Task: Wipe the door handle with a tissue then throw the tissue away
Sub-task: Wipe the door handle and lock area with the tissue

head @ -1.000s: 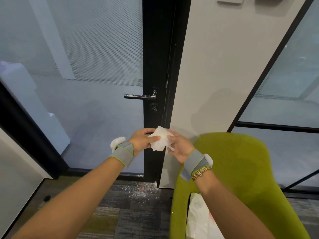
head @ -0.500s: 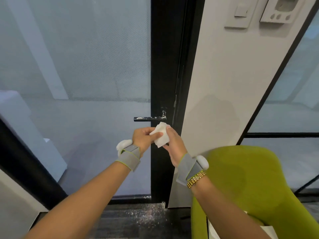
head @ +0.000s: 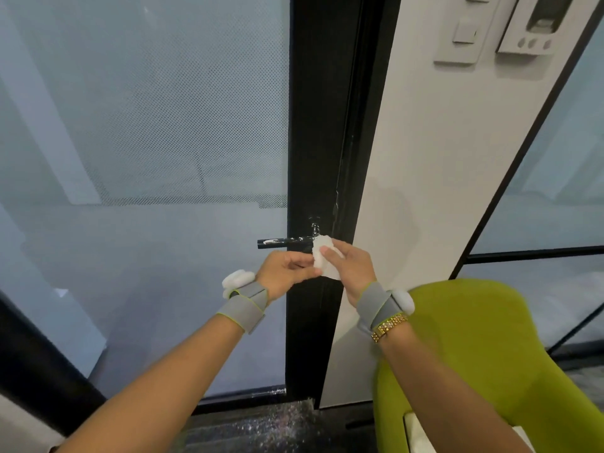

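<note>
Head view: both hands' fingers pinch a folded tissue (head: 322, 261) just below the door handle (head: 282, 243); the right hand (head: 351, 268) should wrap it fully around the lever.

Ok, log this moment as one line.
stage: pre-wipe | tissue: held by both hands | right hand, left hand | door handle: tissue at its base
</note>
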`<state>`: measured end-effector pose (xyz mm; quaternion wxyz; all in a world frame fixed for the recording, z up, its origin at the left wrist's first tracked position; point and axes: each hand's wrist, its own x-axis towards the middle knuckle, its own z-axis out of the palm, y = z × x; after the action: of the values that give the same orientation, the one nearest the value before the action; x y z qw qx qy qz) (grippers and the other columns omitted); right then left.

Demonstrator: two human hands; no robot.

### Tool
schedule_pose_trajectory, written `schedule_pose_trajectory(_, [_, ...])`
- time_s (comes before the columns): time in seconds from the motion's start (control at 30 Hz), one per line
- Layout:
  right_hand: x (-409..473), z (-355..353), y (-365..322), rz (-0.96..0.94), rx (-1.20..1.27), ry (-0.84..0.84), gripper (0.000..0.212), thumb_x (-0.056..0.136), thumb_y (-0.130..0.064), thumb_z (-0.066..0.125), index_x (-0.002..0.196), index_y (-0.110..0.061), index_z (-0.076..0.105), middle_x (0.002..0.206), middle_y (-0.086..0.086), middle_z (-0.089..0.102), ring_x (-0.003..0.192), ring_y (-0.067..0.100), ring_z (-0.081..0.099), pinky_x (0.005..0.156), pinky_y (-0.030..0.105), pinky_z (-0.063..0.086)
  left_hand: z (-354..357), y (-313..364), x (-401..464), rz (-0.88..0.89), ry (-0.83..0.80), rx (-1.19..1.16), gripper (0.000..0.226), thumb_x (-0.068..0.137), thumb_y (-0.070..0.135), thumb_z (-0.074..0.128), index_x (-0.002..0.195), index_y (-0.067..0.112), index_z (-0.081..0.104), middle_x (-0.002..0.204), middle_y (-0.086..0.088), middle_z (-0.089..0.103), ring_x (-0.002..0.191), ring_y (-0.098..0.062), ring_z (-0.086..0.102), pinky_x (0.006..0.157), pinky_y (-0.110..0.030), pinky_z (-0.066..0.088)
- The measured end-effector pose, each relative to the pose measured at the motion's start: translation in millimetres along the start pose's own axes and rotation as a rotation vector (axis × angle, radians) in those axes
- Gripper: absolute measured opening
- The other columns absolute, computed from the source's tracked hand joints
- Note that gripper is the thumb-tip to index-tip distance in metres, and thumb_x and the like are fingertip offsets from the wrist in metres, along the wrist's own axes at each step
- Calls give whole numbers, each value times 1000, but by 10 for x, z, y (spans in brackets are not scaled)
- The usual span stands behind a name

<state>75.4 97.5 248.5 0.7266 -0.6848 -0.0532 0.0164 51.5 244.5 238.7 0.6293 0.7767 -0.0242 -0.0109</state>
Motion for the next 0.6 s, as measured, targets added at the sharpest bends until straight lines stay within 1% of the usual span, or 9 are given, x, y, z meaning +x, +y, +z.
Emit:
schedule_pose_trajectory(0.07, [170, -60, -8, -76, -213, 36, 34, 81, -13, 66, 115, -11, 60, 98, -4, 61, 81, 1, 61, 69, 12, 46, -72, -29, 78, 43, 125, 50, 19, 72, 19, 76, 74, 37, 70, 76, 12, 69, 67, 4, 60, 72, -13, 47])
schedule_pose_trajectory(0.13, [355, -127, -12, -137, -412, 63, 37, 79, -16, 69, 113, -13, 54, 101, -2, 54, 90, 11, 52, 73, 16, 43, -188, -61, 172, 83, 341, 54, 12, 76, 19, 73, 76, 30, 71, 76, 5, 68, 59, 8, 57, 66, -8, 44])
schedule_pose_trajectory(0.17, [438, -151, -17, -138, -460, 56, 38, 78, -16, 70, 110, -15, 50, 101, -1, 51, 91, 13, 50, 74, 19, 43, -267, -78, 222, 86, 461, 57, 8, 78, 19, 71, 80, 27, 71, 79, 2, 68, 61, 6, 57, 67, -9, 44])
schedule_pose_trajectory(0.23, [592, -176, -17, -146, -551, 2, 34, 78, -17, 69, 103, -19, 47, 101, -2, 49, 92, 15, 48, 76, 27, 44, -427, -118, 301, 60, 614, 78, 11, 80, 21, 69, 90, 22, 72, 87, -2, 67, 73, -8, 58, 75, -20, 45])
schedule_pose_trajectory(0.37, [836, -136, 42, -220, -675, -92, 19, 80, -19, 67, 95, -24, 57, 90, -11, 50, 86, 14, 47, 69, 19, 38, -641, -244, 420, -68, 666, 156, 26, 79, 23, 69, 105, 16, 70, 101, -2, 65, 88, -20, 61, 87, -29, 47])
schedule_pose_trajectory(0.43, [919, -125, 81, -203, -685, -125, 19, 82, -19, 64, 99, -26, 63, 95, -5, 53, 89, 14, 46, 75, 22, 38, -678, -288, 462, -136, 662, 134, 28, 80, 20, 69, 106, 9, 70, 101, -10, 68, 87, -27, 63, 91, -35, 49])
schedule_pose_trajectory(0.47, [948, -127, 103, -200, -707, -143, 20, 83, -19, 62, 102, -26, 65, 100, -1, 56, 93, 15, 47, 80, 23, 38, -682, -303, 474, -158, 648, 99, 29, 80, 18, 69, 106, 5, 70, 96, -13, 68, 81, -27, 62, 90, -38, 50])
schedule_pose_trajectory(0.53, [983, -138, 139, -262, -786, -163, 25, 87, -18, 58, 109, -22, 66, 116, 4, 62, 106, 19, 48, 89, 20, 33, -680, -330, 494, -174, 604, 34, 30, 80, 14, 68, 107, 0, 68, 87, -13, 64, 67, -18, 55, 83, -35, 54])
schedule_pose_trajectory(0.6, [993, -147, 179, -367, -908, -154, 27, 90, -19, 53, 114, -21, 64, 125, 0, 61, 114, 23, 44, 90, 16, 26, -678, -337, 510, -164, 571, -8, 29, 80, 12, 68, 107, -1, 67, 86, -11, 62, 65, -12, 54, 66, -18, 56])
